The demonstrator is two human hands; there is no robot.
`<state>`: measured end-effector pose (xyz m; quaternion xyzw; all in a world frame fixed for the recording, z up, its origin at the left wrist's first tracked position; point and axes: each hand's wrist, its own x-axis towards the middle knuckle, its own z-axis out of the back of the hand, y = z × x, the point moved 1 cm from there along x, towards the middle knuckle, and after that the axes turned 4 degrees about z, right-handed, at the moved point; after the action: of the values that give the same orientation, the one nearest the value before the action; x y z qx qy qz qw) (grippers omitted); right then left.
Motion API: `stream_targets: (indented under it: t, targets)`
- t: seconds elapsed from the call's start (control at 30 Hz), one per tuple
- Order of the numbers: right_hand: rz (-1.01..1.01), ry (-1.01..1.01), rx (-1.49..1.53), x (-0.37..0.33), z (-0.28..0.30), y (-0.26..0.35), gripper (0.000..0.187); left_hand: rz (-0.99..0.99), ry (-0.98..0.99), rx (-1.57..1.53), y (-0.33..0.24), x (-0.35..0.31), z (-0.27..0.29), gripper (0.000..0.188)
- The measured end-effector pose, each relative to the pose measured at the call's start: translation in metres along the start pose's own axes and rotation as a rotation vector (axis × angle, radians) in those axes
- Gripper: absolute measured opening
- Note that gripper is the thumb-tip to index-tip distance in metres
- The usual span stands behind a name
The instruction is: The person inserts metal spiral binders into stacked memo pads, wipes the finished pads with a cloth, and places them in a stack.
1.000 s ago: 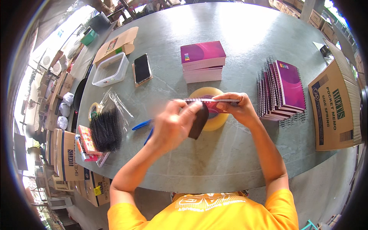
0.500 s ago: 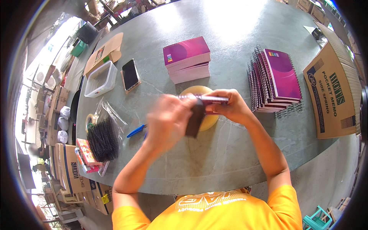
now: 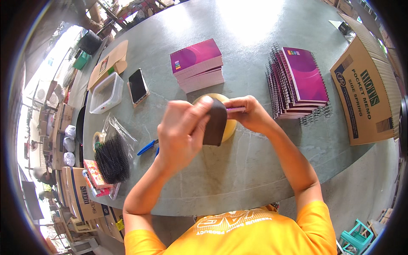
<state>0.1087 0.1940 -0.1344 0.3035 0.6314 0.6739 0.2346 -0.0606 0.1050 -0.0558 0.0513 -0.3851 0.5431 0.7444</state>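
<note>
My left hand is closed, gripping a dark, flat, round-ended piece whose material I cannot make out. My right hand pinches a purple notebook, seen edge-on; the dark piece covers much of it. Beneath both hands a yellow round object rests on the table, partly hidden. Beyond them stands a stack of purple-covered pads with no coils showing. Right of that is a pile of purple spiral notebooks with dark coils.
An open cardboard box stands at the right. To the left are a phone, a clear plastic container, a bunch of black spiral coils and a blue-handled tool. The grey table's curved edge is near me.
The dark piece has turned broader toward view and risen, covering more of the notebook. My left hand, blurred before, shows more clearly. The whole view has shifted slightly.
</note>
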Motion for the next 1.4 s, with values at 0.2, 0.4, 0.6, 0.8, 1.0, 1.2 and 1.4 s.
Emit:
stream_targets:
  t: [0.2, 0.4, 0.6, 0.8, 1.0, 1.2, 1.4]
  targets:
    - [-0.011, 0.011, 0.000, -0.001, -0.007, -0.004, 0.030, -0.005, -0.089, 0.050, 0.000, 0.014, 0.000, 0.033]
    - [-0.007, 0.032, 0.044, 0.000, -0.002, -0.001, 0.031, 0.170, -0.115, -0.109, 0.011, 0.005, -0.004, 0.032]
    - [0.207, 0.083, -0.158, 0.001, -0.003, -0.008, 0.031, 0.236, 0.539, -0.249, -0.018, -0.045, -0.029, 0.032]
    - [0.247, 0.021, 0.121, 0.005, -0.007, -0.003, 0.023, 0.005, 0.374, -0.119, -0.015, -0.052, -0.034, 0.031]
    - [0.192, -0.163, 0.385, -0.005, -0.012, -0.004, 0.018, -0.105, 0.211, 0.210, 0.012, 0.004, -0.025, 0.026]
    - [0.124, -0.204, -0.028, -0.021, -0.005, -0.029, 0.018, -0.015, 0.301, -0.010, 0.003, 0.013, -0.043, 0.020]
    - [0.163, -0.187, -0.071, -0.024, -0.003, -0.024, 0.018, -0.100, 0.327, -0.186, -0.004, 0.016, -0.058, 0.017]
